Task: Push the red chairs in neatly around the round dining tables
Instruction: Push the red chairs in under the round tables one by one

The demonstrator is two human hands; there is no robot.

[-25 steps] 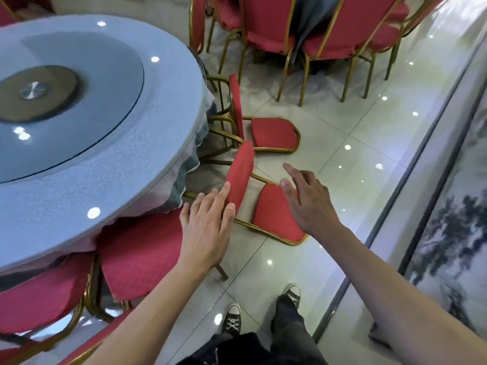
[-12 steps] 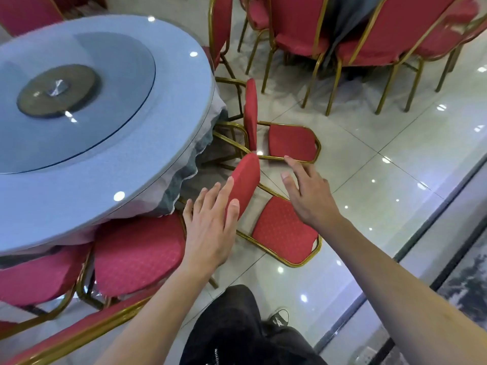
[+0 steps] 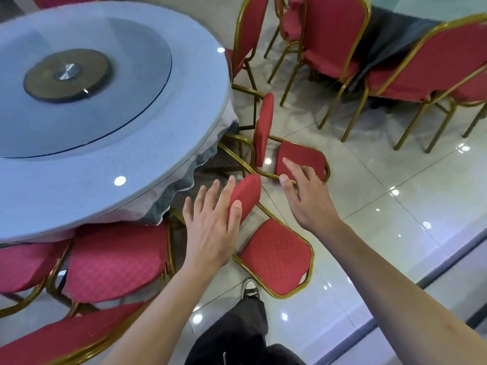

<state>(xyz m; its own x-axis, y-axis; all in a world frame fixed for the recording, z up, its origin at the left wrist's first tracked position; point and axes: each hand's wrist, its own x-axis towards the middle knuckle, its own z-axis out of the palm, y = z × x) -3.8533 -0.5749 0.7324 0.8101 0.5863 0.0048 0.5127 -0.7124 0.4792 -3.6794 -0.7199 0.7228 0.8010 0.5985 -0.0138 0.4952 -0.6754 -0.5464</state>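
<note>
The round worktop (image 3: 158, 159), draped in a pale cloth and carrying a glass turntable (image 3: 79, 80), is filling the upper left of the head view. Red chairs are ringing it: two seats (image 3: 113, 262) are sitting tucked under its near edge, while two others are lying tipped over on the tiled floor (image 3: 395, 219) beside it.

The nearer fallen chair (image 3: 276, 256) is lying just ahead of the person, its seat facing up toward the camera and its backrest (image 3: 246, 197) rising toward the worktop's skirt. Its long axis is running from lower right to upper left, roughly toward the worktop. The farther fallen chair (image 3: 300, 159) is lying just beyond it, legs pointing under the cloth.

The left hand (image 3: 213, 227) is nearer the task's chair: its fingers are spread nearly straight, the thumb and forefinger lying against the backrest's padded top, gripping nothing. The right hand (image 3: 305, 196) is reaching forward with fingers loosely extended, holding nothing, over the gold frame rail between the two fallen chairs; whether it is touching the rail I cannot tell. Righting the nearer chair probably comes before pushing it in.
</note>
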